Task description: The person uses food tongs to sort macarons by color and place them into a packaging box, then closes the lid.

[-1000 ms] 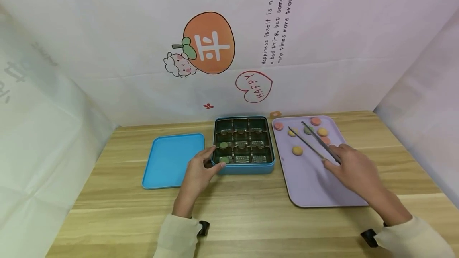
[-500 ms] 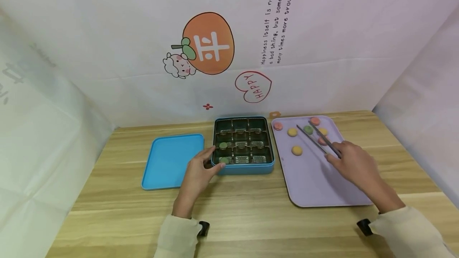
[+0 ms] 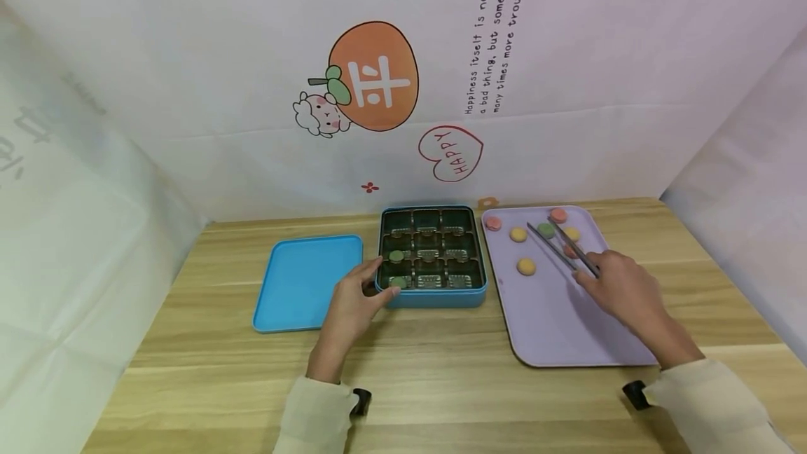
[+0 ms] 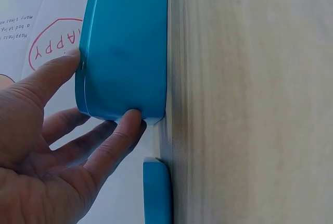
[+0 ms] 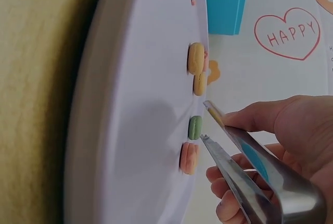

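My left hand holds the near left corner of a blue tin box. In the left wrist view its thumb lies on the rim and other fingers touch the side. The box has a divided plastic insert; green macarons sit in two left compartments. My right hand grips metal tongs over the lilac tray. The tong tips are apart, one on either side of a green macaron. Yellow macarons and pink macarons lie around it.
A blue lid lies on the wooden table left of the box. Behind the table hangs a white printed cloth, close to the box and tray. More white cloth closes off the left side.
My right hand has shifted the tongs slightly rightward, bringing their spread tips to either side of the green macaron on the tray. My left hand stays at the box corner.
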Demonstrator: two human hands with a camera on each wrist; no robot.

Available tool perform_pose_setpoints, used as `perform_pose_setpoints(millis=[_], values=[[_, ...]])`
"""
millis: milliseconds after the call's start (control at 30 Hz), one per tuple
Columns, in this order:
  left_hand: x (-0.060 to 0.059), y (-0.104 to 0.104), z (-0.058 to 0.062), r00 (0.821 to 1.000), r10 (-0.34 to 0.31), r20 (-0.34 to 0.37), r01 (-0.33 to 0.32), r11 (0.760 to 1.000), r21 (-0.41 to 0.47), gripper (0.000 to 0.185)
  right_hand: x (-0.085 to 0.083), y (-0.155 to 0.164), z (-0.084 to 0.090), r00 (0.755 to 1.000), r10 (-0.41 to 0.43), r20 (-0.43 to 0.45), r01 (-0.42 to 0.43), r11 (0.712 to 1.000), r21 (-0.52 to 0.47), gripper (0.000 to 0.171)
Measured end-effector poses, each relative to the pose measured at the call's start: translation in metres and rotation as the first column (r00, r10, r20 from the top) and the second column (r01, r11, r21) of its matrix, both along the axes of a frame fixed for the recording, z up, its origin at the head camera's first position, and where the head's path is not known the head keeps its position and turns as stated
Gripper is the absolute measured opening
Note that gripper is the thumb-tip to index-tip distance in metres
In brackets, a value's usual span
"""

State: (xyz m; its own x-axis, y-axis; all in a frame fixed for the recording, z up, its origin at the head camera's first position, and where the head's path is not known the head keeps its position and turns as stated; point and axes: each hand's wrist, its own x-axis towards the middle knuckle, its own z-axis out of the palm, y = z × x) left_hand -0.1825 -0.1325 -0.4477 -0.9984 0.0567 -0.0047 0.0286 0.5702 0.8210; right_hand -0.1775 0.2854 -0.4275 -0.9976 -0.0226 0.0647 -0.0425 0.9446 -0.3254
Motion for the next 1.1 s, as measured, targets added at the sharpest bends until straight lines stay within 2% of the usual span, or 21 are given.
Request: perform_pose_setpoints(millis=[500,800,1100], values=[[0.0009,0.0015,0.0008,1.000,0.002,0.005,-0.002,1.000,-0.001,0.069,-0.0054,0.0046,-0.0042,0.999,-0.022,0.045,0.022,1.000,0.008,0.036],[0.0014,0.0018,0.0017,1.000,-0.001,0.012,0.001,1.000,-0.001,0.068,-0.0051,0.0055,-0.0032,0.996,-0.021,0.083,0.021,1.000,0.000,0.019],[0.0014,0.0013,0.0012,1.000,-0.001,0.006,0.001,1.000,-0.002,0.068,-0.0049,0.0047,-0.0031,0.997,-0.019,0.081,0.018,1.000,0.007,0.018]])
